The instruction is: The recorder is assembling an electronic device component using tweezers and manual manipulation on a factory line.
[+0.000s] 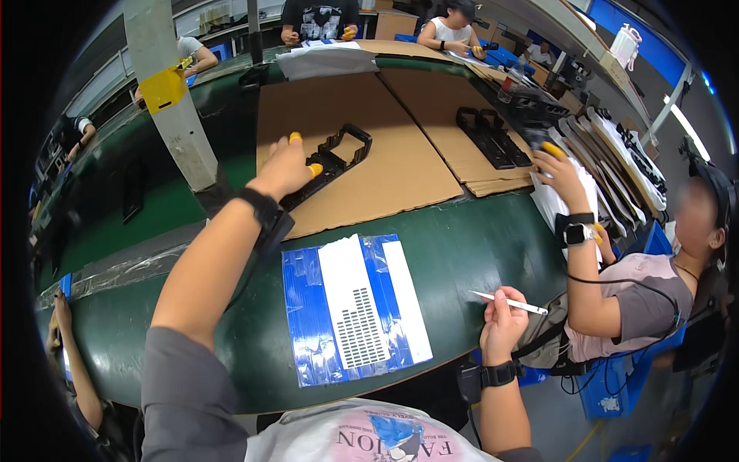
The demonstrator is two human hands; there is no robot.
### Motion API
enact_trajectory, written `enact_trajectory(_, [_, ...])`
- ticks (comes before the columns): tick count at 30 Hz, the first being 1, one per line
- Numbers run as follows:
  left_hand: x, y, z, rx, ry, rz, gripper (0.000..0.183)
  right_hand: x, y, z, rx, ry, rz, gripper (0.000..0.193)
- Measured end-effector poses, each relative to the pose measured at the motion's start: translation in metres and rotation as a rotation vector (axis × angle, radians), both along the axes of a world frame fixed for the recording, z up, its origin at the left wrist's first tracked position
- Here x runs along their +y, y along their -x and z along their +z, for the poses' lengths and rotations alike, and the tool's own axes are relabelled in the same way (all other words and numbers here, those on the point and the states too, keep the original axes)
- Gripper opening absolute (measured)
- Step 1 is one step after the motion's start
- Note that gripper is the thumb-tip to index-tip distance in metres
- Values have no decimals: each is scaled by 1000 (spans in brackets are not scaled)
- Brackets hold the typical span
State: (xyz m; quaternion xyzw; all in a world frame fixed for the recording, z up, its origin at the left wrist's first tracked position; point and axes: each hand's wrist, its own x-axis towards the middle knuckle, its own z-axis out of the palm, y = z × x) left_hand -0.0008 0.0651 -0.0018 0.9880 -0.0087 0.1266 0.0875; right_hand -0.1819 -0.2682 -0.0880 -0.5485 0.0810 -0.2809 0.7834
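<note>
On the brown cardboard, my left hand [283, 169], with yellow finger cots, grips the near-left part of a black plastic frame [356, 140]. The thumb lies over the frame; the hand hides part of it and the other fingertips. My right hand [504, 319] is closed around slim white tweezers [527, 307], their pointed tip toward the left above the green table. Between my arms lies a blue board [304, 323] with clear tape and a white strip of small dark labels [362, 331].
Two more black frames [493, 138] lie on the right cardboard sheet [431, 100]. A co-worker's hand [562, 181] reaches in beside white sheets at right. Several white-edged panels [608, 162] stand in a rack there. A post [173, 115] rises at left. Other people sit around the table [477, 246].
</note>
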Motion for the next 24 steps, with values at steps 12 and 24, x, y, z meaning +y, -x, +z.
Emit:
enact_trajectory(12, [28,-20,-17,-130,65,-220,17,-3,-4,8,55,22,45,12])
enact_trajectory(24, [-9,189,34,68,1614,-28,29,114,-8,46,209,96,691,14])
